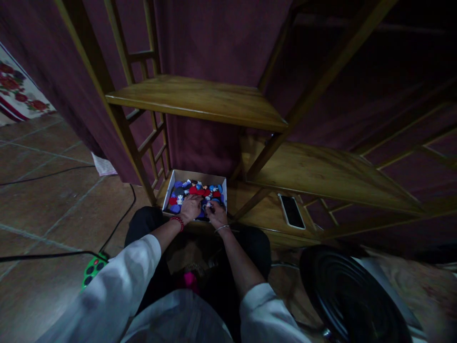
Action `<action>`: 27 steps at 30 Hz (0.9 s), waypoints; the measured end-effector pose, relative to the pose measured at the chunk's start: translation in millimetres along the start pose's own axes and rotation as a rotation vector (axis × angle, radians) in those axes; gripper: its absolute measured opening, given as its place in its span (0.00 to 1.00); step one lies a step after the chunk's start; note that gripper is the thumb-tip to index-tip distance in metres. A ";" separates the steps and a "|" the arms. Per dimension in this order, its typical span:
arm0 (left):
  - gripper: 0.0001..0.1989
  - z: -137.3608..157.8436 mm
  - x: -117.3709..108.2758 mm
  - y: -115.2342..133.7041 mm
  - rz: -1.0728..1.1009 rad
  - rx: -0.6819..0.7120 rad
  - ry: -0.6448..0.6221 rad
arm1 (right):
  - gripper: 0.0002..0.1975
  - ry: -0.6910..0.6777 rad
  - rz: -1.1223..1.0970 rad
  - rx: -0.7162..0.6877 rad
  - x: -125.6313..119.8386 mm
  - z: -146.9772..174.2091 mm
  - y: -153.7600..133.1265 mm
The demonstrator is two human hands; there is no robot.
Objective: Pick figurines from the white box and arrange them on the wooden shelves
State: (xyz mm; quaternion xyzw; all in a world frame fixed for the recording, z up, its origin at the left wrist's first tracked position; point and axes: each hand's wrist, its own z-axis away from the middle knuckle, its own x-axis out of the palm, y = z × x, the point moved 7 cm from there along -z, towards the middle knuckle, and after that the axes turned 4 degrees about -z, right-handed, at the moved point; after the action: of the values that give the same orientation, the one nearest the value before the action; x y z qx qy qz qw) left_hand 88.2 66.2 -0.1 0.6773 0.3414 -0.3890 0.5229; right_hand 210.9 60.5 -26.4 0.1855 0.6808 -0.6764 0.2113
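Low on a wooden shelf stands a white-sided cardboard box, filled with small toy figurines in red, blue, purple and white. My left hand, with a red bead bracelet at the wrist, lies over the figurines with its fingers stretched towards the right. Close beside it, my right hand wears a thin bracelet and has its fingers bent around a small dark and white figurine at the box's front right. The dim light and my hands hide part of the contents.
A wooden shelf board juts out above the box, between upright posts. A phone-like dark slab with a white edge lies to the right. A round black seat stands front right; a green object and black cables lie on the left floor.
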 end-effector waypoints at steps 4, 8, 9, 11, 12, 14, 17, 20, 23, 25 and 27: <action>0.16 -2.5 0.6 -0.5 -0.053 -0.009 -0.012 | 0.13 0.003 -0.020 0.005 -0.3 -0.2 1.3; 0.16 -0.6 -14.9 -11.0 -0.152 -0.047 0.085 | 0.13 -0.015 -0.082 0.020 2.6 -2.0 6.5; 0.16 0.4 -21.1 -16.9 -0.182 -0.082 0.127 | 0.13 -0.022 -0.096 0.025 3.6 -2.5 8.0; 0.16 2.5 -31.4 -30.0 -0.231 -0.156 0.183 | 0.13 -0.027 -0.123 0.031 5.1 -3.4 9.9; 0.16 3.6 -35.2 -37.0 -0.243 -0.198 0.196 | 0.13 -0.028 -0.137 0.032 5.5 -3.7 10.4; 0.16 5.6 -39.5 -49.1 -0.244 -0.269 0.198 | 0.13 -0.026 -0.164 0.032 5.9 -3.9 10.4; 0.16 8.4 -40.8 -55.8 -0.256 -0.297 0.177 | 0.12 -0.028 -0.188 0.037 6.1 -3.6 9.7; 0.14 12.9 -41.9 -54.5 -0.301 -0.305 0.178 | 0.12 -0.033 -0.201 0.042 6.6 -3.1 9.1; 0.15 17.7 -42.5 -52.1 -0.315 -0.303 0.191 | 0.12 -0.043 -0.209 0.041 7.4 -2.9 8.7; 0.15 19.9 -41.7 -51.9 -0.301 -0.304 0.191 | 0.12 -0.043 -0.210 0.048 7.4 -3.0 9.1; 0.14 21.5 -40.8 -53.3 -0.265 -0.313 0.194 | 0.12 -0.036 -0.209 0.058 7.0 -2.9 9.5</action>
State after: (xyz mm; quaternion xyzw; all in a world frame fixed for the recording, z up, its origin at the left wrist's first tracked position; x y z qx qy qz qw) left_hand 19.3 54.7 9.2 0.5716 0.5322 -0.3295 0.5305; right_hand 210.0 63.3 -38.1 0.1071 0.6727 -0.7172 0.1466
